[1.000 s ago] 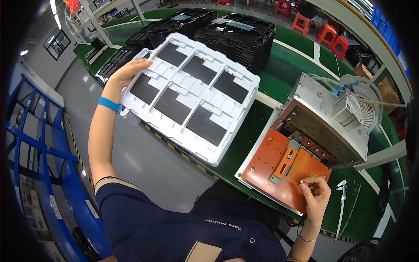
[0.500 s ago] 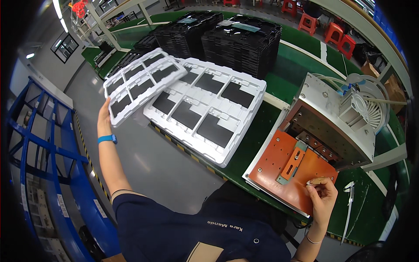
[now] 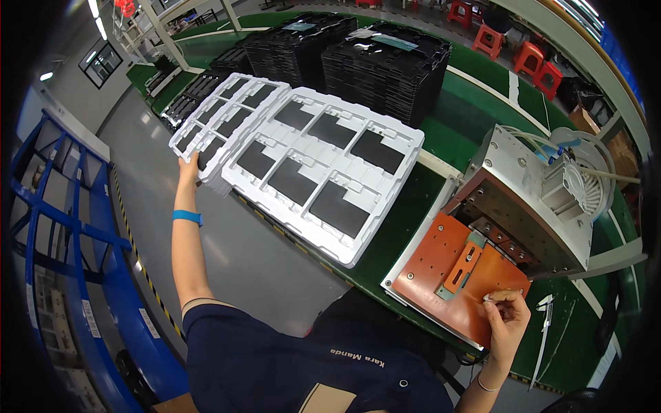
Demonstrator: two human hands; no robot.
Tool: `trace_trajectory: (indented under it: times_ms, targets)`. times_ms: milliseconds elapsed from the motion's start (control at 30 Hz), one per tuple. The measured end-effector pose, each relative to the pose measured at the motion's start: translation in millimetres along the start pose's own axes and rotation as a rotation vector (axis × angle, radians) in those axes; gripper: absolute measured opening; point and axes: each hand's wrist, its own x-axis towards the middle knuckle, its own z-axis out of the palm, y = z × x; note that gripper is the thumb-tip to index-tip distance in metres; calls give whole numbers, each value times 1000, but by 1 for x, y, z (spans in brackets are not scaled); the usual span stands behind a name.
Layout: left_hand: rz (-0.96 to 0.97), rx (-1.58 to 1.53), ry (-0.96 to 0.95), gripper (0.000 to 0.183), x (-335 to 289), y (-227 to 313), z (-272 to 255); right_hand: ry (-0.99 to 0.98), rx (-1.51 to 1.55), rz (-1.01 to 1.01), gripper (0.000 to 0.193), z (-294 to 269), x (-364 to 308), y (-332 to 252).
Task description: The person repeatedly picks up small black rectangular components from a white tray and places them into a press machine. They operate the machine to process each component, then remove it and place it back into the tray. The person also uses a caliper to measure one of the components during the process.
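Note:
My left hand (image 3: 189,169) grips the near left corner of a white plastic tray (image 3: 180,146), its thumb over the rim. That tray has dark flat sheets in its compartments and rests on a stack of similar trays. Beside it on the right lies another white tray (image 3: 275,144) with black sheets (image 3: 337,208) in several pockets. My right hand (image 3: 508,315) is pinched closed over the orange plate (image 3: 435,256) of a press; a small pale bit shows at the fingertips, too small to name. An orange slotted block (image 3: 463,268) sits on the plate.
The metal press head (image 3: 530,199) stands above the plate's far side. A caliper (image 3: 544,330) lies on the green bench at the right. Tall stacks of black trays (image 3: 385,69) rise behind the white ones. Blue shelving (image 3: 62,220) stands at the left.
My left hand has lowered the white tray from a raised, tilted position onto the stack at the left, so it no longer overlaps the right tray. My right hand has stayed pinched over the plate.

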Motion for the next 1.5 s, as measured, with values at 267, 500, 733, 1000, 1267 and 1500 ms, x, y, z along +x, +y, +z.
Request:
trace_trajectory:
  times_ms: [267, 500, 733, 1000, 1267, 1500]
  targets:
    - [90, -144, -80, 62, 12, -22, 19, 10, -16, -42, 11, 2, -1, -1]
    - [145, 110, 180, 66, 28, -31, 33, 10, -20, -18, 11, -1, 0, 1]
    - [1167, 243, 398, 46, -74, 96, 60, -55, -315, -169, 13, 19, 18, -49]
    - [1562, 351, -315, 13, -135, 170, 166, -286, -888, -755, 28, 172, 150, -31]
    - [1608, 369, -339, 27, -121, 171, 205, -300, -1191, -287, 61, 221, 205, -21]
    - [1733, 319, -46, 32, -115, 181, 198, -314, -832, -302, 35, 216, 204, -30]
